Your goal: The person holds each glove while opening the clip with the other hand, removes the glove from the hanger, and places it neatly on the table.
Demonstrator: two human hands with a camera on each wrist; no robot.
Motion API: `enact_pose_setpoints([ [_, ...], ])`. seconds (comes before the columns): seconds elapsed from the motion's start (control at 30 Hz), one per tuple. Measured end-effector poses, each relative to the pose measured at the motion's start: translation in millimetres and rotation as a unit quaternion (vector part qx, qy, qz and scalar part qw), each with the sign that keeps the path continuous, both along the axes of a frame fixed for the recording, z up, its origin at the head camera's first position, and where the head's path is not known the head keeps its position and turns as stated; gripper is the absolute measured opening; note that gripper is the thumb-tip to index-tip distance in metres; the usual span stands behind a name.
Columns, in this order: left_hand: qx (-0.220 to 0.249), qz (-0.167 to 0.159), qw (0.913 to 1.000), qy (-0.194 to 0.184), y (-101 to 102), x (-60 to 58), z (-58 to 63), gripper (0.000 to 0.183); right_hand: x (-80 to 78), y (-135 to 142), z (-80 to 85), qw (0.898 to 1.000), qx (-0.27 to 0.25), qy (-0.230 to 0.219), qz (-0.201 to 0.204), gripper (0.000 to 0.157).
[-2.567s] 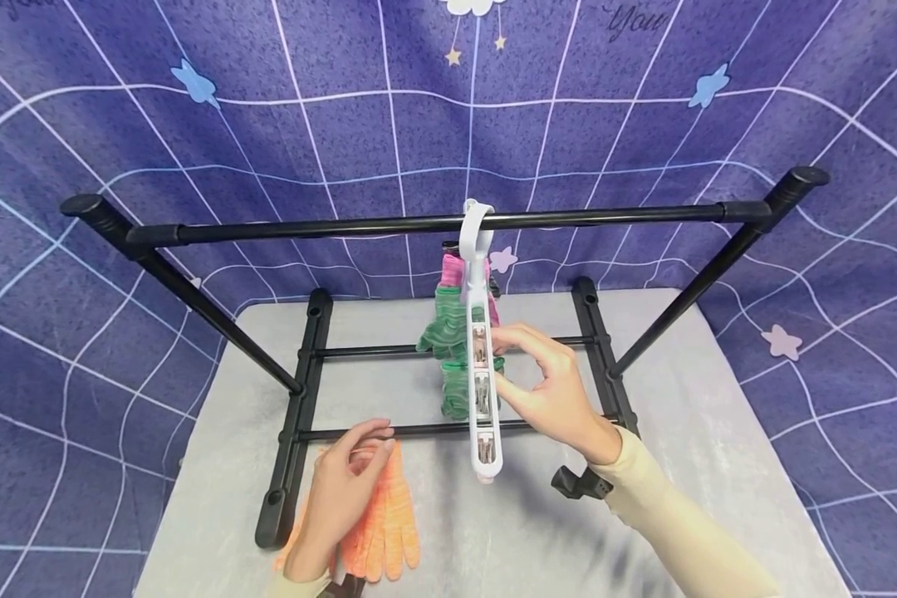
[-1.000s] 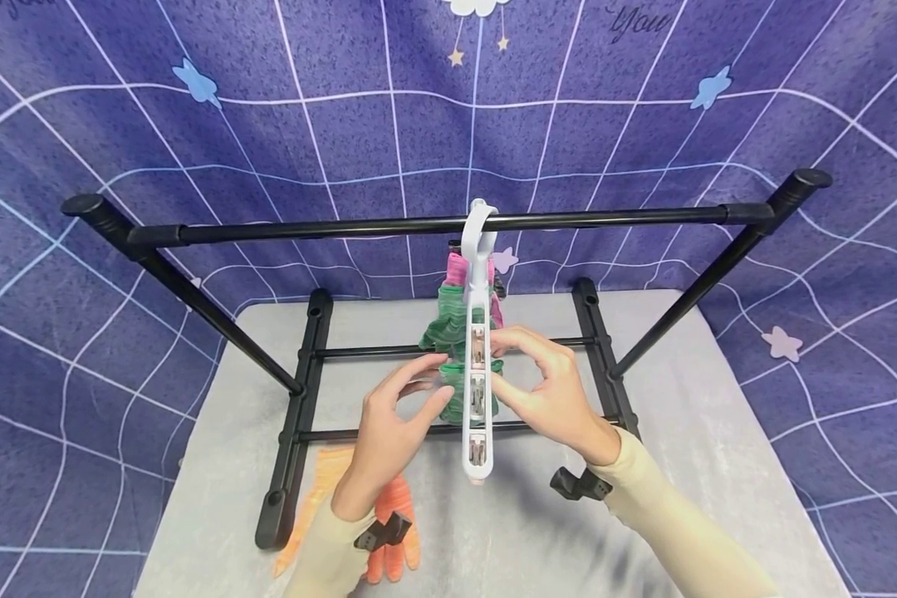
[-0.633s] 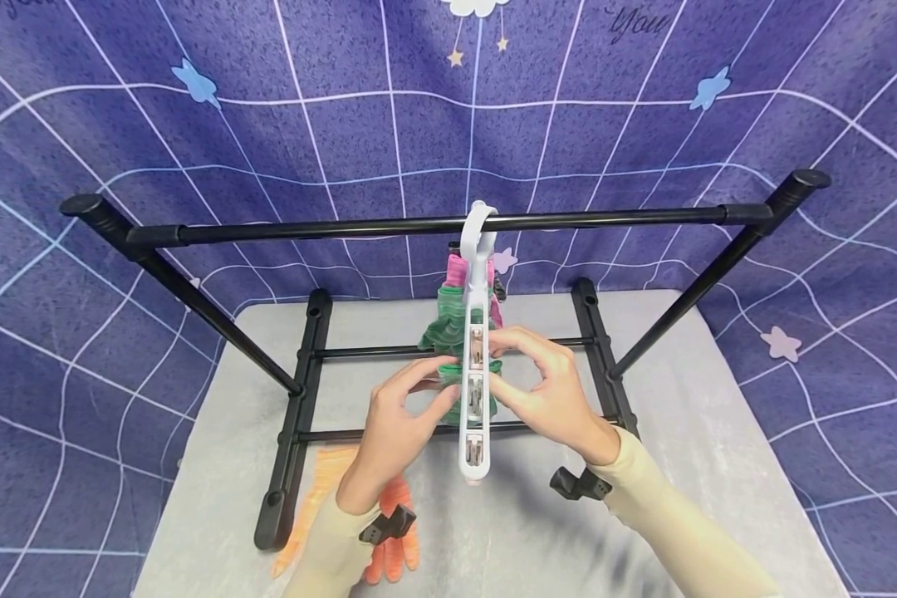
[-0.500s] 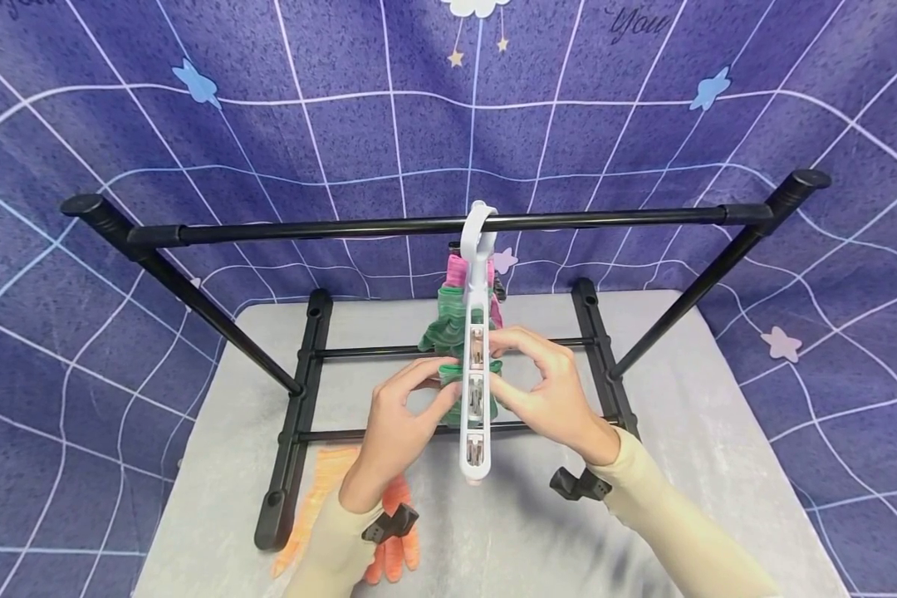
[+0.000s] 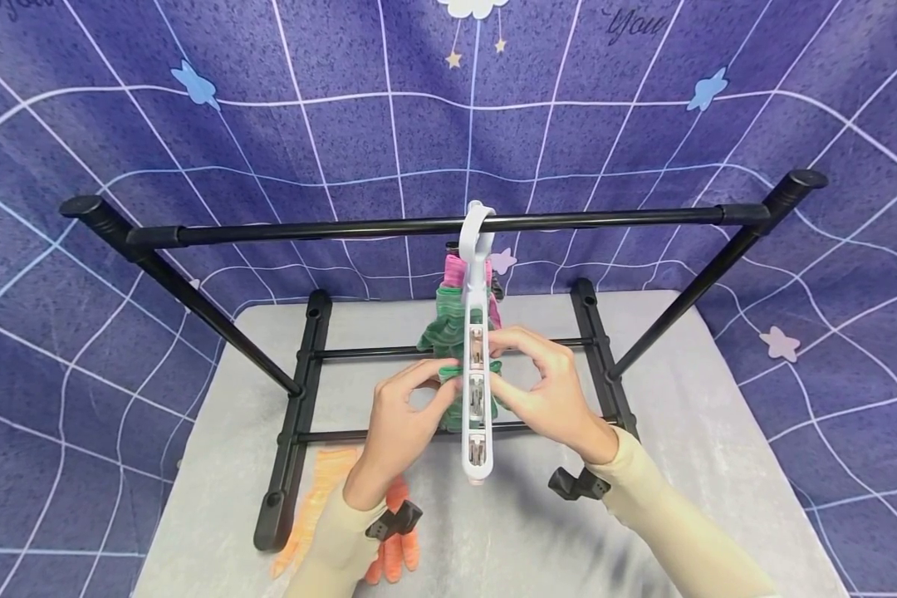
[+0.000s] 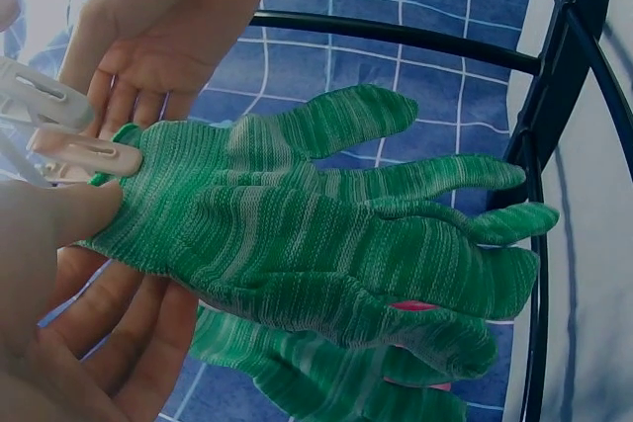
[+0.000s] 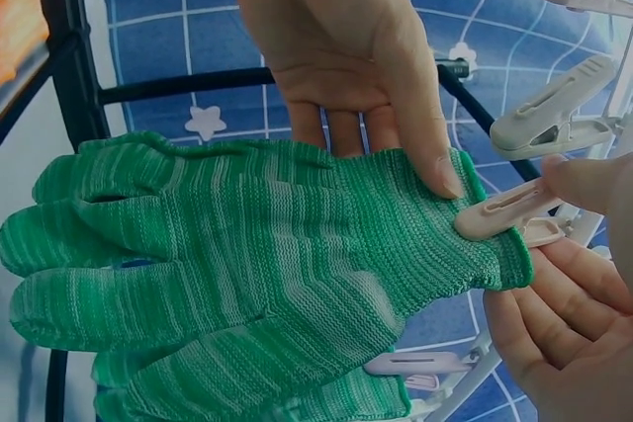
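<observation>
A white clip hanger (image 5: 476, 274) hangs by its hook from the black rail, end-on to me in the head view. My left hand (image 5: 399, 415) pinches the cuff of a green striped glove (image 6: 267, 200), thumb on top and fingers beneath. Opposite it, my right hand (image 5: 549, 390) pinches a pale pink clip (image 7: 504, 210) of the hanger, thumb above and fingers below. The clip's tip lies over the glove's cuff in the right wrist view. Behind hangs another green glove (image 5: 444, 324), also on a clip (image 7: 420, 362).
A black rack (image 5: 329, 228) with two uprights stands on the grey table (image 5: 523, 531). Orange gloves (image 5: 310, 498) lie at the front left, partly under my left forearm. A pink glove (image 5: 454, 270) hangs farther back. A blue gridded cloth (image 5: 344, 133) covers the wall.
My left hand has left the orange gloves, moved up and right, and taken hold of the green glove's cuff. My right hand has stayed almost still at the hanger.
</observation>
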State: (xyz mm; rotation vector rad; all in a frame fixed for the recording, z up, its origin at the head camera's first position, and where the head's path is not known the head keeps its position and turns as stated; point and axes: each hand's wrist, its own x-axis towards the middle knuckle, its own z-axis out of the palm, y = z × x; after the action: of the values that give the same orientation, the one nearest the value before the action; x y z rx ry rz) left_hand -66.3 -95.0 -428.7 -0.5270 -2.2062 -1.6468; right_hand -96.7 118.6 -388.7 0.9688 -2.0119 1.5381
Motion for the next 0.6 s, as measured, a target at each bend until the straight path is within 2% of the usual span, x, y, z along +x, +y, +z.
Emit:
enact_pose_setpoints([
  [0.27, -0.001, 0.001, 1.0, 0.006, 1.1, -0.1, 1.3, 0.021, -1.6, 0.0, -1.5, 1.0, -0.008, 0.001, -0.001, 0.032],
  [0.6, -0.003, 0.003, 1.0, -0.005, 1.8, 0.4, 2.0, 0.021, -3.5, -0.4, -1.6, 1.0, -0.013, 0.003, 0.002, 0.029],
])
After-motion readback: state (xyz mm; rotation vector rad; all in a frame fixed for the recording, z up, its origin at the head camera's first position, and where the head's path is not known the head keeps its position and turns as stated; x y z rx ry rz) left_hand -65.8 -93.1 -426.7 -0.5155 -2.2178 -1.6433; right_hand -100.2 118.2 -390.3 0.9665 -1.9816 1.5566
